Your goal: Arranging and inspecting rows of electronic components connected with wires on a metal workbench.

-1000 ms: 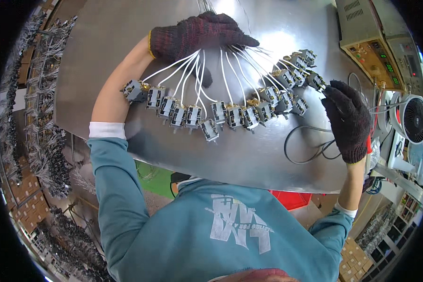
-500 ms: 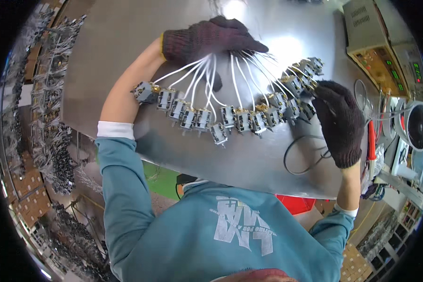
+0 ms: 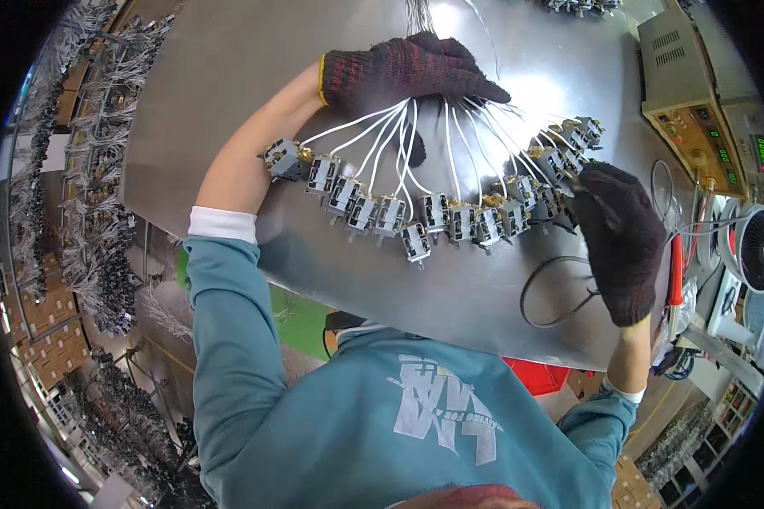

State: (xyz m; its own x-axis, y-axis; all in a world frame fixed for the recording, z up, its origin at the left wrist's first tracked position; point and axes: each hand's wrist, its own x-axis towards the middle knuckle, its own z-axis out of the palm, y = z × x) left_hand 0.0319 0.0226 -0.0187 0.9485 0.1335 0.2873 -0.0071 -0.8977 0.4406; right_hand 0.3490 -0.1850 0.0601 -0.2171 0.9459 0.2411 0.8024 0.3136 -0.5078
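My left hand, in a dark knitted glove, is closed round a bundle of white wires above the metal table. From under it the wires fan out toward me. Each ends in a small grey-and-black box-shaped electrical part with brass-coloured pieces; several lie in a curved row. My right hand, gloved alike, has its fingers curled together at the right end of the row, against the last parts. Whatever sits between those fingertips is hidden.
A black cable loop lies on the metal table left of my right wrist. Bench instruments with lit displays stand at the right, above a red-handled tool and a fan. Wired parts hang on racks at the left.
The view has shifted, so table, parts and hands appear slightly farther right and lower. Both hands keep nearly the same place against the row of parts.
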